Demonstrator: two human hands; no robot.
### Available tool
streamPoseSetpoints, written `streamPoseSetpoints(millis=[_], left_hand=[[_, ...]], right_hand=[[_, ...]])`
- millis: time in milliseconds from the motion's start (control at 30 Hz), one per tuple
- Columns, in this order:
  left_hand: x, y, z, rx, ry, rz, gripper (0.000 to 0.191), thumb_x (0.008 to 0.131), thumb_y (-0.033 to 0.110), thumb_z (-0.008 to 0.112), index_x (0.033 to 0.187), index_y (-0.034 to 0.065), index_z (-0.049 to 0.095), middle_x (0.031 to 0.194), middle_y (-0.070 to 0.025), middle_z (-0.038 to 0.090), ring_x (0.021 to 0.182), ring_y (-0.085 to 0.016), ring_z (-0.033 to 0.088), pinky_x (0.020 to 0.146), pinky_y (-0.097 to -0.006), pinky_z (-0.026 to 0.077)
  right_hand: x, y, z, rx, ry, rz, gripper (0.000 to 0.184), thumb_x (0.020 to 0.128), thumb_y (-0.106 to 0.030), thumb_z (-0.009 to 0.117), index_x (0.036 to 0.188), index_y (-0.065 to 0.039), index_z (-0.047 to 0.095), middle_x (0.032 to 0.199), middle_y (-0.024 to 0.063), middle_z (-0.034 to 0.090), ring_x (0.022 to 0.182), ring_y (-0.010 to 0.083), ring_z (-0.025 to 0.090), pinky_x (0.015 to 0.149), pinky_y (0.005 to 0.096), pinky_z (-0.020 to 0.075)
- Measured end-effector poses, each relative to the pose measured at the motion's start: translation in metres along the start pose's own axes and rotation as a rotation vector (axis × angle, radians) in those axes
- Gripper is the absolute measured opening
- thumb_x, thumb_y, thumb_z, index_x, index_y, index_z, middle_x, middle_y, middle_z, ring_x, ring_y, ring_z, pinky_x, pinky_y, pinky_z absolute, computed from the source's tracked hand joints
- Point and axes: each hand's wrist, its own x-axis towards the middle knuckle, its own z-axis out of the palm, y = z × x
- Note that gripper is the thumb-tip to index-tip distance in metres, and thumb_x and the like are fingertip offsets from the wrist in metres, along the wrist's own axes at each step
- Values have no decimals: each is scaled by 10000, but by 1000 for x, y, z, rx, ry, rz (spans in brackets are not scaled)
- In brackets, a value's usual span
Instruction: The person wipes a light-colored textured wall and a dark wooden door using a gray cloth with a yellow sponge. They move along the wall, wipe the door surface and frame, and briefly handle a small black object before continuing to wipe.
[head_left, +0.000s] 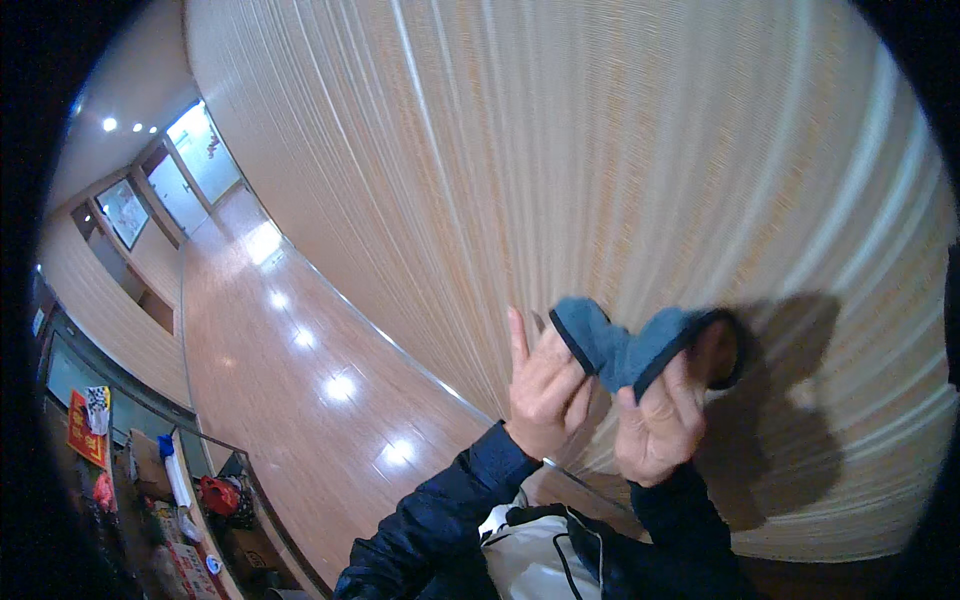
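A blue-grey fabric piece with dark edging (622, 352) is stretched between my two hands, in front of the striped wall. Its exact kind cannot be told; it narrows in the middle and widens at both ends. My left hand (551, 394) grips its left end, with one finger pointing up outside the fabric. My right hand (664, 427) holds the right end by its dark edge, some fingers inside the opening. Part of the fingers on both sides is hidden by the fabric.
The striped wall (525, 187) stands close before me, with my shadow on its right. A glossy wood-look floor (300, 397) runs down a corridor to doors at the upper left. Open shelving (187, 487) with boxes and bags stands at the lower left.
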Motion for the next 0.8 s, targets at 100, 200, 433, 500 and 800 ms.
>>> streamPoseSetpoints(millis=[100, 200, 433, 500, 800], left_hand=[[-5, -20, -33, -92, 113, 75, 294, 816, -39, 714, 1108, -27, 746, 1334, -227, 674, 1379, -431, 557, 1235, -711, 57], [-3, -47, -57, -30, 49, 16, 295, 822, -42, 715, 1115, -23, 748, 1318, -231, 679, 1386, -429, 551, 1237, -705, 62], [1, -119, -83, 17, 194, -104, 277, 825, -57, 704, 1097, -25, 745, 1320, -238, 673, 1375, -413, 562, 1236, -701, 111], [-5, -131, -88, 12, 191, -125, 252, 830, -45, 719, 1080, -21, 744, 1334, -234, 665, 1380, -407, 558, 1231, -705, 122], [-13, -199, -98, -65, 245, -134, 230, 843, -52, 719, 1068, -16, 743, 1303, -222, 679, 1354, -404, 575, 1232, -692, 163]], right_hand=[[12, -33, 45, 69, -97, -21, 353, 954, -116, 648, 1283, -10, 720, 1419, 271, 608, 1399, 582, 448, 1132, 666, 338], [18, -41, 72, 135, -72, -21, 361, 943, -106, 638, 1283, -13, 714, 1437, 276, 588, 1386, 581, 460, 1101, 695, 356], [29, -55, 147, 89, 2, -78, 333, 936, -51, 636, 1260, -21, 706, 1388, 293, 597, 1344, 573, 492, 1112, 684, 377], [39, -61, 168, 120, -22, -131, 346, 944, -50, 620, 1280, -26, 694, 1381, 296, 600, 1340, 565, 500, 1111, 675, 388], [47, -71, 235, -21, 10, -27, 329, 1016, -77, 541, 1311, 10, 657, 1410, 297, 604, 1370, 556, 497, 1172, 677, 276]])
